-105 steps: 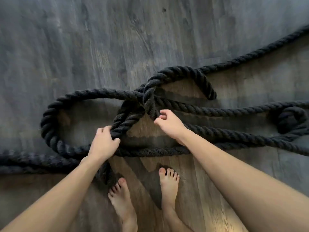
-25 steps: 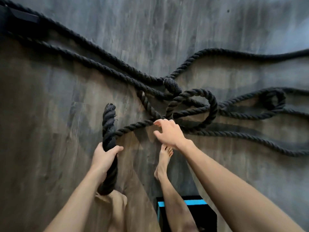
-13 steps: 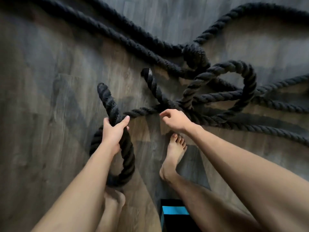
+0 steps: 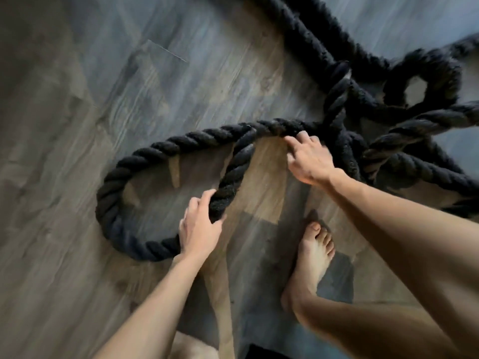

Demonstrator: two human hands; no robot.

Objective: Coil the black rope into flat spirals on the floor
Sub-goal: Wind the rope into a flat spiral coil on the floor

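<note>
Left hand [image 4: 199,229] grip beside bare foot [image 4: 312,257], tangled rope [image 4: 388,141]

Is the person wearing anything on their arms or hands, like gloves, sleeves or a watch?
No. Both forearms are bare with no sleeves in view, and the left hand and right hand wear no gloves. No watch, bracelet or ring shows. The right foot is bare too.

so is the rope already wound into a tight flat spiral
No, the rope forms just one open loop on the floor, with the left hand gripping its end.
</note>
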